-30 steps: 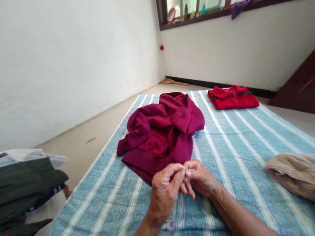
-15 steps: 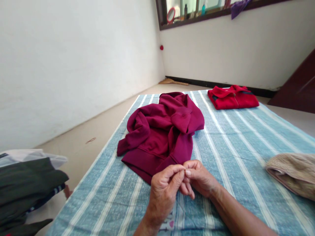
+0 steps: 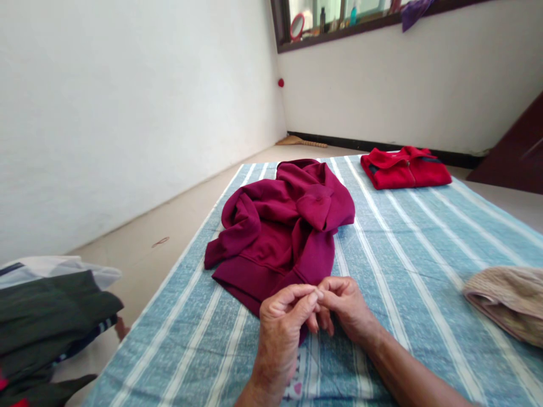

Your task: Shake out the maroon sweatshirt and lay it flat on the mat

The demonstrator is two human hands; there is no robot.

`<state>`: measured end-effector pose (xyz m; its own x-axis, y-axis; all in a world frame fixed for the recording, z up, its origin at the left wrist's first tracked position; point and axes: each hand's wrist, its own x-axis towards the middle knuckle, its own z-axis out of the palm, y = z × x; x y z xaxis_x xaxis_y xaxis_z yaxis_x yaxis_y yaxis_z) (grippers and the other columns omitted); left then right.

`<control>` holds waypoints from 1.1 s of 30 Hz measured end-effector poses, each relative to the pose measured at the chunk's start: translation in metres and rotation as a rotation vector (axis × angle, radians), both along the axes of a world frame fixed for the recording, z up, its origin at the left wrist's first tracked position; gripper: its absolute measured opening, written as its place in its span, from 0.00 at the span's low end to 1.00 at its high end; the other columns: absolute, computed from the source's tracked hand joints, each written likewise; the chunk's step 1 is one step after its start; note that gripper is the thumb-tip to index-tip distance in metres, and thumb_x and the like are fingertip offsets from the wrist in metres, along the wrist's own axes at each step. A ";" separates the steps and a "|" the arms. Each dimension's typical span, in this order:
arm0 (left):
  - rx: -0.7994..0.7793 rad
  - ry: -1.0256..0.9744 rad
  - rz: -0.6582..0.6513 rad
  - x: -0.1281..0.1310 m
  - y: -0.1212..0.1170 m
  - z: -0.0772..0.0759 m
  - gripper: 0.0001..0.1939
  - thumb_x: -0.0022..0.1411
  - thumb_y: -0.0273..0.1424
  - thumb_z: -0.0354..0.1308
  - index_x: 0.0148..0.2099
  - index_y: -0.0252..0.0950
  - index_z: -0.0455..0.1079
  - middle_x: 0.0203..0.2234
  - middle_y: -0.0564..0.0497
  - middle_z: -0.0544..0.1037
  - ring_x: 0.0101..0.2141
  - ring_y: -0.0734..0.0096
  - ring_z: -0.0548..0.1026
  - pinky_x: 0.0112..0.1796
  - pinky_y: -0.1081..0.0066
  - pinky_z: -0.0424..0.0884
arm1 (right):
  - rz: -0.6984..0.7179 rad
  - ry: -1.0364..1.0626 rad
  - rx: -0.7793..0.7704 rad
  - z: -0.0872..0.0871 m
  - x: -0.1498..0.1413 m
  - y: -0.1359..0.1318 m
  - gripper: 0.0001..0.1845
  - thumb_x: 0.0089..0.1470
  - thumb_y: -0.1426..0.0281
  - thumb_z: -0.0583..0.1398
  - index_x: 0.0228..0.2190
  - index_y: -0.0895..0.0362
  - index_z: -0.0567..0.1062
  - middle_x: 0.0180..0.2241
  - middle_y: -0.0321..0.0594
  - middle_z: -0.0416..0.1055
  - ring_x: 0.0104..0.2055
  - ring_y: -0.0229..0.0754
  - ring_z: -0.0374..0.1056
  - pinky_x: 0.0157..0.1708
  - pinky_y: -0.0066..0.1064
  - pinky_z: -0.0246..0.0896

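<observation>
My left hand (image 3: 280, 325) and my right hand (image 3: 345, 308) meet fingertip to fingertip in a pinch, low in the middle of the view. The pinch sits right at the near hem corner of a crumpled maroon sweatshirt (image 3: 282, 229). Whether the fingers hold the hem or something small between them is hidden. The sweatshirt lies bunched on a blue cloth with white stripes (image 3: 403, 237) spread over the floor.
A folded red garment (image 3: 405, 168) lies at the cloth's far end. A beige knitted piece (image 3: 507, 299) sits at the right edge. Dark and white clothes (image 3: 46, 316) are piled at the left. White walls stand at the left and back, with a window sill holding bottles above.
Both hands stay pinched together and have crept slightly forward to the sweatshirt's hem. The view has shifted a little.
</observation>
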<state>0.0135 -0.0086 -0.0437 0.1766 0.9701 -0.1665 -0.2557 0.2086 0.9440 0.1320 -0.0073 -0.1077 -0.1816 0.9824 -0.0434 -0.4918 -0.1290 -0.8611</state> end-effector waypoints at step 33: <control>0.186 0.233 0.425 -0.081 0.043 0.021 0.10 0.47 0.32 0.63 0.33 0.32 0.75 0.18 0.54 0.74 0.15 0.82 0.65 0.19 0.78 0.60 | -0.008 -0.269 -0.132 0.005 0.000 -0.012 0.23 0.41 0.51 0.66 0.18 0.58 0.69 0.11 0.37 0.66 0.11 0.32 0.58 0.12 0.22 0.49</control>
<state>-0.0672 0.0348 -0.0231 -0.2611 0.9649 0.0273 -0.0599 -0.0444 0.9972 0.1323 -0.0198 -0.1026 -0.1387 0.9664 -0.2164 -0.2501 -0.2456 -0.9366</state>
